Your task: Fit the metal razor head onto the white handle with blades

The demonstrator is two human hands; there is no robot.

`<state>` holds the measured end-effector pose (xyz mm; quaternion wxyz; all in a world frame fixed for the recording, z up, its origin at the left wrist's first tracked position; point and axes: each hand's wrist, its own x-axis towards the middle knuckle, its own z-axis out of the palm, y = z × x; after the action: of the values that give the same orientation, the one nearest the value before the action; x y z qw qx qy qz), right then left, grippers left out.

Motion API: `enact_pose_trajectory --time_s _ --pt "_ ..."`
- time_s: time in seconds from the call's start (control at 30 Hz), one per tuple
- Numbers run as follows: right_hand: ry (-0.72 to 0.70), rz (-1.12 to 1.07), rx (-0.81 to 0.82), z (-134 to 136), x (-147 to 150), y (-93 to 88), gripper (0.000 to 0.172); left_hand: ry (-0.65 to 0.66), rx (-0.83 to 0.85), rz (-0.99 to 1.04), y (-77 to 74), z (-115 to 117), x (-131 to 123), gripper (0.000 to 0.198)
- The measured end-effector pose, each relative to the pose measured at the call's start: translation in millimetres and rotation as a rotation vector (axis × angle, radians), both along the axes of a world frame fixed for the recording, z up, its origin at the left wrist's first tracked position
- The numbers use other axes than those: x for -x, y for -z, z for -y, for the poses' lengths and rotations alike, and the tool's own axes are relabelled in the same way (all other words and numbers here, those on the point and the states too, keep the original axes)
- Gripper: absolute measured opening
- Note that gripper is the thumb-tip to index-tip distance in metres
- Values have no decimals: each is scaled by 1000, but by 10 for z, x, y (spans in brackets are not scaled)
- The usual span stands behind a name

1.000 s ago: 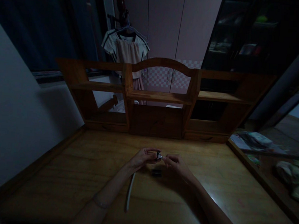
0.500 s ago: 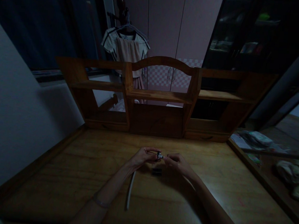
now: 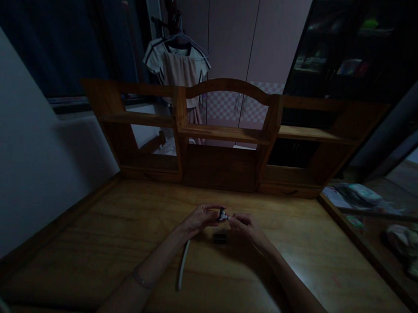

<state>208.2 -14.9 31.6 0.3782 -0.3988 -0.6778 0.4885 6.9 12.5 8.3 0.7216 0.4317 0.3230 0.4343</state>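
Observation:
Between my hands, above the wooden desk, is a small black and silver-white part [image 3: 222, 215], too small and dim to name. My left hand [image 3: 202, 217] pinches it from the left between thumb and fingers. From the right, my right hand [image 3: 243, 224] has its thumb and forefinger closed at the part's silvery end. Just below them a small dark rectangular block [image 3: 220, 238] lies on the desk. A pale, slightly curved tube or strip [image 3: 183, 265] rests beside my left forearm, its upper end close to the wrist.
The wooden desktop [image 3: 122, 246] has a raised rim along its sides. At its back stands a wooden shelf unit [image 3: 225, 134] with open compartments. Clothes hang on a hanger [image 3: 178, 67] behind it, and cloth items [image 3: 411, 249] lie beyond the desk's right edge.
The held part has tilted slightly between my fingers. Both hands stay almost in place, and the view has shifted very little.

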Motion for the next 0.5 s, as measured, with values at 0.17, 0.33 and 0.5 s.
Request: enact_pose_trajectory --time_s 0.17,0.33,0.5 --pt "3 39 -42 -11 6 -12 44 12 -11 -16 -36 11 8 50" --pt "9 34 -33 -22 -5 2 44 16 -27 -41 -35 -2 16 51" --pt "3 69 -25 -38 -19 12 45 19 -42 -50 -9 -16 24 52"
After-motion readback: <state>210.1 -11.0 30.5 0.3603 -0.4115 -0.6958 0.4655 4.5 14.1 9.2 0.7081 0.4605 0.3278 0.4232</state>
